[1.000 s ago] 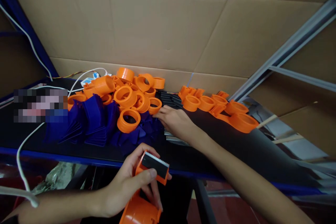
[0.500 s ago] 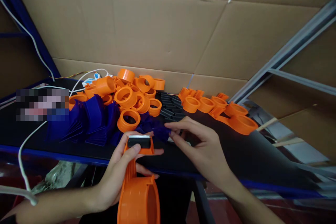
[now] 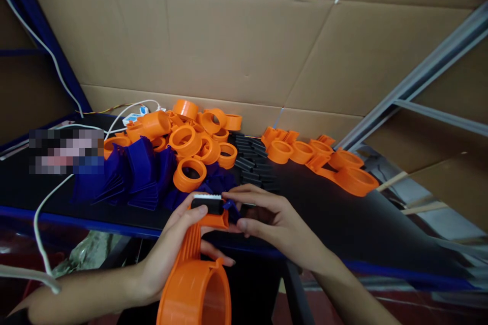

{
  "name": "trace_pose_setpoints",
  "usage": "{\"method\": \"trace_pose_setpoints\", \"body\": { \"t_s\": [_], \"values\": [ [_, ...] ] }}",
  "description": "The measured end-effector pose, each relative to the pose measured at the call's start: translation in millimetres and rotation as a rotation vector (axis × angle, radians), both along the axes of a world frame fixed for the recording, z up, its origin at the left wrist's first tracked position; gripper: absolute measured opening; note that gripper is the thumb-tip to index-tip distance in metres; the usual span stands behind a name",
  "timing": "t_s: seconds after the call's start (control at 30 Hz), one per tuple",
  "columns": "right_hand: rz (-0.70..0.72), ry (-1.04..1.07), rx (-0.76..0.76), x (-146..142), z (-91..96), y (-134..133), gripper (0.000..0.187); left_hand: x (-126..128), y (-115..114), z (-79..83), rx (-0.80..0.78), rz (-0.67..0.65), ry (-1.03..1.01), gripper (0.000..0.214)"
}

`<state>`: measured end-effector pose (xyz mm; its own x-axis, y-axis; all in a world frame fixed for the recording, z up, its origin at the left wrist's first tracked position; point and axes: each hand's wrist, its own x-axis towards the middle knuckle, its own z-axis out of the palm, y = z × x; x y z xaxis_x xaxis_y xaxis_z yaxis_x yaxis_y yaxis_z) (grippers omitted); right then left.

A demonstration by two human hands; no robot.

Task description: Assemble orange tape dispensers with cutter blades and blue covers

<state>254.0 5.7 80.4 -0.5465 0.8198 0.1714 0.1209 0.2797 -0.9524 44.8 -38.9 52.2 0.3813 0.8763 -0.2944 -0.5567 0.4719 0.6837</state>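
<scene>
An orange tape dispenser hangs with its hollow ring toward me, and my left hand is wrapped around its upper end. There a black roller sits below a toothed cutting blade, with my left thumb pressed on the roller. My right hand pinches a small dark blue plastic piece between thumb and fingers, right beside the dispenser's right end. Whether that piece touches the dispenser I cannot tell. My right fingertips partly hide it.
Orange dispenser bodies are heaped at the back, behind stacked blue plates. Black rollers and small blue pieces lie mid-table. More orange dispensers line the right. A white cable crosses the left side.
My right hand has come left and down from the pile of blue pieces, bringing one to the dispenser's end. My left hand still holds the dispenser, slightly shifted.
</scene>
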Motion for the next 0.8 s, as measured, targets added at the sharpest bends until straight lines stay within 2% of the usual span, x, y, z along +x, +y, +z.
{"method": "trace_pose_setpoints", "body": {
  "t_s": [0.1,0.3,0.63,0.8],
  "values": [
    [0.024,-0.051,-0.020,6.5,-0.6,3.5,0.038,0.8,1.7,1.8,-0.023,-0.017,0.008,0.042],
    [-0.031,-0.204,0.115,12.1,1.2,4.2,0.043,2.8,2.6,-1.0,-0.063,-0.028,0.040,0.044],
    [-0.148,0.070,0.344,-0.4,-7.3,-8.7,0.037,1.7,2.1,-9.6,0.005,-0.032,0.016,0.034],
    [-0.189,-0.026,0.542,-5.2,-6.9,-12.9,0.038,5.0,3.0,-13.7,0.025,-0.087,0.015,0.035]
  ]
}}
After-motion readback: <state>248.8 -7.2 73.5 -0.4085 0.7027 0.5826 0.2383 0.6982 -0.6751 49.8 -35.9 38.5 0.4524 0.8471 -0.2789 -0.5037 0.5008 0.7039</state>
